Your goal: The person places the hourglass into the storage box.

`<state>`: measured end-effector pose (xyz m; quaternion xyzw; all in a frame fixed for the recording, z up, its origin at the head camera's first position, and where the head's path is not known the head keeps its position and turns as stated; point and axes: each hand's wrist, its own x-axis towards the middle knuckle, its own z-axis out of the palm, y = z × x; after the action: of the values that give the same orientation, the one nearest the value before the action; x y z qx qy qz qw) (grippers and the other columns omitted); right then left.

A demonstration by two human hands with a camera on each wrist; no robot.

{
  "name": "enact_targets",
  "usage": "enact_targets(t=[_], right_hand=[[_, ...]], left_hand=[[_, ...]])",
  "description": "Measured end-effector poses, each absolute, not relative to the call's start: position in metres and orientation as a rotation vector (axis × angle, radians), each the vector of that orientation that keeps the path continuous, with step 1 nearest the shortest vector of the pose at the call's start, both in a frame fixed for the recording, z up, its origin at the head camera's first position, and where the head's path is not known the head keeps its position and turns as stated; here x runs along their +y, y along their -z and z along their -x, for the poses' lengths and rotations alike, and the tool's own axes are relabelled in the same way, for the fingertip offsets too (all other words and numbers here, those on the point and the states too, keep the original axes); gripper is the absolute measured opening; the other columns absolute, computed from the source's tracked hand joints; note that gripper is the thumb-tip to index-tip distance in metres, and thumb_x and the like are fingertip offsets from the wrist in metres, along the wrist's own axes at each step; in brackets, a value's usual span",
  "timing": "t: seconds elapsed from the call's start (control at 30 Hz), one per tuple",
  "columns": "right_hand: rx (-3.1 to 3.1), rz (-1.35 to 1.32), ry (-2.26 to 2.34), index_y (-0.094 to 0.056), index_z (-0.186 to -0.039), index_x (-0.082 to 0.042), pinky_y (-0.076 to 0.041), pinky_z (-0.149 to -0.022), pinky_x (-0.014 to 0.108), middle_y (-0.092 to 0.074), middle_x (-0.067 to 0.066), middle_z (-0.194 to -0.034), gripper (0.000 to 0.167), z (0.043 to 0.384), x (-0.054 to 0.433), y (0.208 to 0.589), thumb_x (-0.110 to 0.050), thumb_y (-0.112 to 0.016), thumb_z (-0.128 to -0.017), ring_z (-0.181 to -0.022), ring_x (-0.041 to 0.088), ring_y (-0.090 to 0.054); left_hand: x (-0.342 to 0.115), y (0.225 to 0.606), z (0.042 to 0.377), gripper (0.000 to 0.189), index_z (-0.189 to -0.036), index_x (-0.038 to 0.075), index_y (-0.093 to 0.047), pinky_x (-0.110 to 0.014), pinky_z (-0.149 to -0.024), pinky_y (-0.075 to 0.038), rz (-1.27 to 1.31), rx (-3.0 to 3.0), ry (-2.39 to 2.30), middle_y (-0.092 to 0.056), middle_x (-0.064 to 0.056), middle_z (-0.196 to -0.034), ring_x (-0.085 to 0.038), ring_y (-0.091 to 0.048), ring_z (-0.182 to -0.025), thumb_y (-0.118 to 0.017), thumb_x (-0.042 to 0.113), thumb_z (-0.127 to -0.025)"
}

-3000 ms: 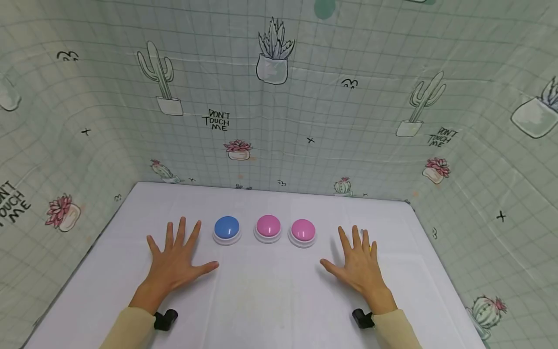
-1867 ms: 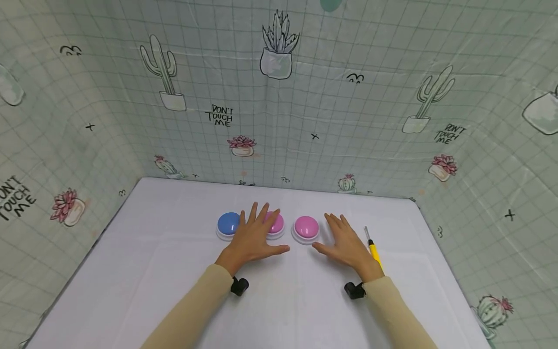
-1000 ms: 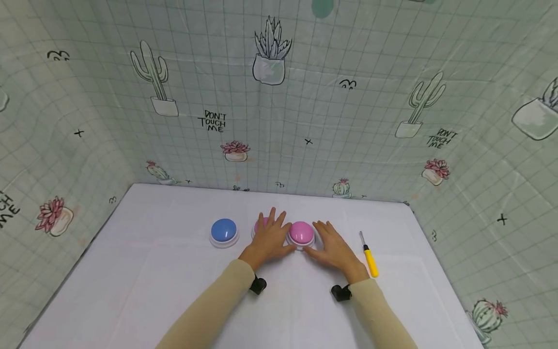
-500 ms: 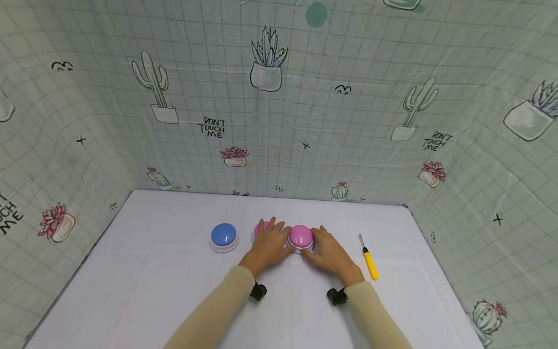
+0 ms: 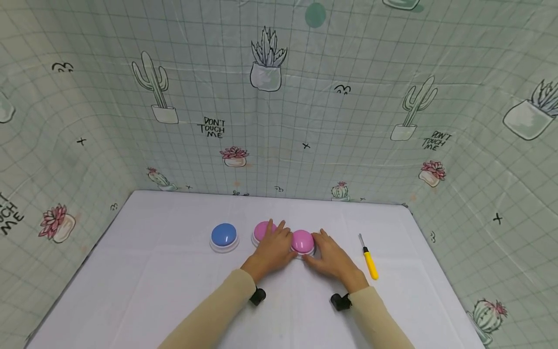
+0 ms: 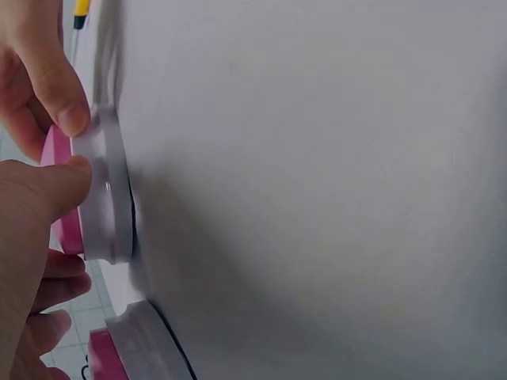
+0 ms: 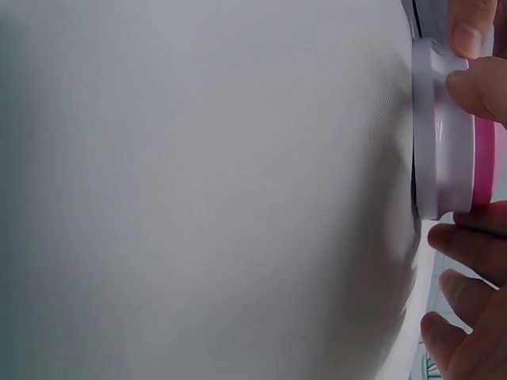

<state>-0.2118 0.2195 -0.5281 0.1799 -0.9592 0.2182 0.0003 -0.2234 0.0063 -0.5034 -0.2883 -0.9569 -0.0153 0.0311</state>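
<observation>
Both hands hold the rightmost push button, a glossy pink dome [image 5: 302,241] on a round white base [image 6: 107,186]. My left hand [image 5: 272,251] grips its left side, thumb at the front of the base and fingers behind. Opposite it, my right hand [image 5: 332,254] grips the right side, its thumb also on the front of the base [image 7: 450,146]. In the left wrist view the base stands close on the white surface. A second pink button [image 5: 261,231] sits just left, partly covered by the left fingers. Farther left is a blue button [image 5: 224,235].
A screwdriver [image 5: 370,264] with a yellow handle lies right of the right hand, its tip pointing away. The white tabletop [image 5: 131,271] is enclosed at the back and sides by a grid-patterned cactus cloth [image 5: 283,121].
From spread wide apart, both hands have closed in on the right pink button and gripped it. It has shifted slightly toward me. The screwdriver, earlier hidden by the right hand, now shows.
</observation>
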Motion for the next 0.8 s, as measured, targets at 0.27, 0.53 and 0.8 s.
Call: enact_targets(t=[0.27, 0.53, 0.8], right_hand=[[-3.045, -0.563, -0.758, -0.056, -0.141, 0.0, -0.043, -0.113, 0.056, -0.058, 0.019, -0.146, 0.066, 0.188, 0.221, 0.526, -0.037, -0.073, -0.091, -0.149, 0.042, -0.039], [-3.036, -0.581, -0.793, -0.057, -0.14, 0.002, -0.045, -0.11, 0.056, -0.054, 0.028, -0.147, 0.067, 0.166, 0.224, 0.523, -0.035, -0.077, -0.088, -0.141, 0.045, -0.048], [-3.003, -0.649, -0.811, -0.059, -0.138, 0.001, -0.045, -0.111, 0.052, -0.058, 0.025, -0.144, 0.065, 0.149, 0.225, 0.522, -0.034, -0.079, -0.087, -0.138, 0.043, -0.052]], left_hand=[[0.003, 0.509, 0.2, 0.056, -0.136, 0.001, -0.062, -0.048, -0.123, -0.03, 0.974, -2.916, 0.159, -0.06, -0.013, -0.144, -0.032, -0.043, -0.148, -0.066, 0.043, -0.099], [-0.006, 0.526, 0.174, 0.056, -0.136, 0.002, -0.061, -0.037, -0.113, -0.045, 0.981, -2.791, 0.419, -0.063, -0.01, -0.138, -0.023, -0.059, -0.13, -0.07, 0.04, -0.097], [-0.012, 0.525, 0.16, 0.052, -0.129, 0.007, -0.066, -0.036, -0.103, -0.052, 0.962, -2.763, 0.534, -0.068, -0.006, -0.127, -0.02, -0.063, -0.115, -0.076, 0.042, -0.091]])
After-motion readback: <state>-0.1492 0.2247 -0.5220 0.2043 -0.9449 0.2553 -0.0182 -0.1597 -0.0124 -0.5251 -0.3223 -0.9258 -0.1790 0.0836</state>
